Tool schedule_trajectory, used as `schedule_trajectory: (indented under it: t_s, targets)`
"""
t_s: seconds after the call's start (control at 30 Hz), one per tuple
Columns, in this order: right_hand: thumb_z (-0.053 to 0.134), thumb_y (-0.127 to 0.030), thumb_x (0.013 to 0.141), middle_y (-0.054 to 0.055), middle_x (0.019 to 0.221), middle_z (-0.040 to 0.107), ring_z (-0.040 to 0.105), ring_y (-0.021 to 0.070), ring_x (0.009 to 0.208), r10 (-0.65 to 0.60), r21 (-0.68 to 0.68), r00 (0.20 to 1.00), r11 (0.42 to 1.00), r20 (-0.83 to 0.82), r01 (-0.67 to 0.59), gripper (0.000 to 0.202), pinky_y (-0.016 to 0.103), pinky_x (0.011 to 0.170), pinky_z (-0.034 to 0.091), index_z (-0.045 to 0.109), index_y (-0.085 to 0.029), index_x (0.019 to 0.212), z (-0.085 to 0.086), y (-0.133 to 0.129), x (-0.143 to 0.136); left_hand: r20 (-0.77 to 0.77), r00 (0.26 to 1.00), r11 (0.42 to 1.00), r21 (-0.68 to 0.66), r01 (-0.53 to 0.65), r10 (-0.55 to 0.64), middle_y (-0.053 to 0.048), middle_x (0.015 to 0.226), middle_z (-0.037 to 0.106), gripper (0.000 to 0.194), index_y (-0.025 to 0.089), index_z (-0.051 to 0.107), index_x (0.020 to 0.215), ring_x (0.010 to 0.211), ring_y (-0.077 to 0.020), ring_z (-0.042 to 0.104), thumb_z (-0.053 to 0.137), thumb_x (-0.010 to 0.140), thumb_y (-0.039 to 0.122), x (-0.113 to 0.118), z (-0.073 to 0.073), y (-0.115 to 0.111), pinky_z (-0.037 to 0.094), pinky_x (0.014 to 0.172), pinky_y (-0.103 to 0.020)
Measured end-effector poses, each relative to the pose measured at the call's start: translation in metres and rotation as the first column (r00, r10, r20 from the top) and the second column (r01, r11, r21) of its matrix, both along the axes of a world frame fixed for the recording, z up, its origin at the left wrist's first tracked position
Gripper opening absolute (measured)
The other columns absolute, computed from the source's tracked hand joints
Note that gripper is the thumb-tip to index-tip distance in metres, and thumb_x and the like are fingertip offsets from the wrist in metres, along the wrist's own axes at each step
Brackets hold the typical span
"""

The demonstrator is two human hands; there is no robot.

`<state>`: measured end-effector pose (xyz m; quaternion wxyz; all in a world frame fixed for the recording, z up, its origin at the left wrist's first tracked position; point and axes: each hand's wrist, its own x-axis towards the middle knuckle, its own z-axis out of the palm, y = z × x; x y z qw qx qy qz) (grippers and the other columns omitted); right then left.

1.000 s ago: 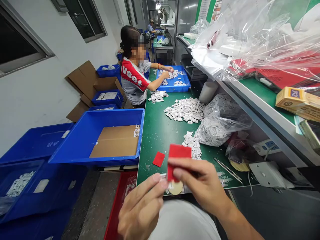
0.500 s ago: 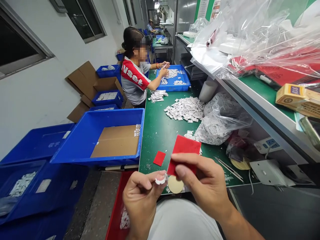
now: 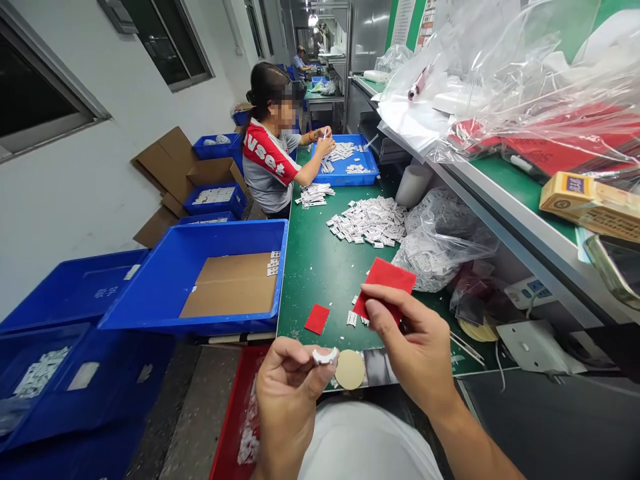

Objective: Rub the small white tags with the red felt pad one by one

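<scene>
One curved white piece [image 3: 325,358]: left hand [image 3: 287,393] pinching.
Square red sheet [image 3: 393,277]: your right hand [image 3: 420,347] clamped, now farther out, perhaps hiding white parts [image 3: 352,319].

Passage is open over the flat green tabletop [image 3: 313,267], left of the heaped small white parts [image 3: 370,220]. Obstructions: held square red sheet [image 3: 391,275], near side; bulging transparent plastic bag [image 3: 435,243], right.
</scene>
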<state>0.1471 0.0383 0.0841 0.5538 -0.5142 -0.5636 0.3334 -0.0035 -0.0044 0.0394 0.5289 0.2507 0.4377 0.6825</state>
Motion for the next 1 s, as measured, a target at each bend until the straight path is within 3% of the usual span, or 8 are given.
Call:
schedule_trajectory:
  t_s: [0.2,0.37,0.5,0.53,0.63,0.77,0.9,1.0]
  targets:
    - [0.056,-0.03,0.104,0.0,0.105,0.08,0.07,0.0143,0.083,0.302,-0.08,0.938,0.944,-0.171,-0.319,0.028,0.02,0.071,0.053,0.074,-0.031,0.124,0.01,-0.017,0.01,-0.044,0.999,1.0,0.01,0.005,-0.005,0.002,0.074,0.079,0.041,0.021,0.053,0.075,0.065,-0.0143,0.076,0.093,0.065,0.016,0.002,-0.003,-0.001,0.061,0.066,-0.022]
    - [0.059,-0.037,0.101,0.006,0.078,0.078,0.063,0.0121,0.059,0.956,-0.1,0.199,0.181,-0.214,-0.978,0.04,0.017,0.055,0.049,0.077,-0.01,0.124,0.009,-0.005,0.025,0.011,0.998,0.997,-0.041,0.063,-0.062,0.004,0.069,0.075,0.049,0.021,0.046,0.072,0.057,-0.0131,0.07,0.094,0.062,0.019,0.003,0.001,0.001,0.057,0.058,-0.021]
    - [0.066,-0.035,0.097,0.004,0.093,0.079,0.062,0.0117,0.063,0.392,-0.19,0.867,0.868,-0.308,-0.46,0.031,0.019,0.058,0.052,0.078,-0.022,0.122,-0.003,0.006,0.023,0.177,0.974,0.987,-0.036,0.154,-0.145,0.006,0.067,0.069,0.049,0.022,0.049,0.075,0.06,-0.0093,0.065,0.096,0.062,0.022,0.004,0.009,0.003,0.052,0.059,-0.018]
    - [0.068,-0.035,0.096,0.003,0.093,0.079,0.06,0.0111,0.062,0.227,-0.213,0.916,0.928,-0.33,-0.307,0.028,0.019,0.058,0.051,0.079,-0.025,0.12,-0.005,0.006,0.023,0.252,0.952,0.98,-0.044,0.193,-0.176,0.007,0.066,0.067,0.049,0.022,0.053,0.078,0.06,-0.0087,0.063,0.098,0.06,0.024,0.004,0.011,0.004,0.05,0.058,-0.017]
    - [0.068,-0.035,0.096,0.001,0.082,0.078,0.056,0.0097,0.056,0.24,-0.157,0.865,0.928,-0.44,-0.337,0.022,0.019,0.055,0.049,0.082,-0.029,0.113,-0.006,-0.001,0.025,0.52,0.813,0.928,-0.094,0.361,-0.263,0.007,0.065,0.06,0.05,0.023,0.065,0.097,0.061,-0.0068,0.059,0.098,0.06,0.027,0.003,0.012,0.005,0.046,0.053,-0.014]
    - [0.072,-0.034,0.094,0.002,0.088,0.082,0.068,0.0138,0.066,0.665,-0.061,0.633,0.669,-0.395,-0.741,0.022,0.023,0.061,0.054,0.082,-0.03,0.114,-0.008,-0.008,0.033,0.679,0.697,0.815,-0.255,0.52,-0.232,0.004,0.075,0.066,0.05,0.022,0.069,0.1,0.059,-0.005,0.059,0.098,0.06,0.031,0.007,0.006,0.006,0.045,0.05,-0.012]
    - [0.071,-0.035,0.094,0.003,0.089,0.083,0.069,0.0139,0.068,0.349,-0.169,0.88,0.893,-0.323,-0.417,0.023,0.022,0.06,0.054,0.082,-0.028,0.113,-0.024,-0.004,0.042,0.678,0.682,0.794,-0.241,0.558,-0.273,0.006,0.059,0.057,0.037,0.018,0.067,0.08,0.048,-0.0035,0.05,0.096,0.064,0.031,0.018,0.003,0.009,0.04,0.043,-0.011]
    - [0.076,-0.042,0.089,0.003,0.077,0.081,0.064,0.0133,0.055,0.433,-0.18,0.851,0.85,-0.296,-0.495,0.024,0.021,0.049,0.051,0.085,-0.025,0.103,-0.036,-0.003,0.051,0.689,0.657,0.761,-0.238,0.603,-0.305,0.005,0.061,0.061,0.036,0.017,0.067,0.08,0.049,-0.0038,0.054,0.097,0.063,0.027,0.025,0.004,0.013,0.042,0.043,-0.011]
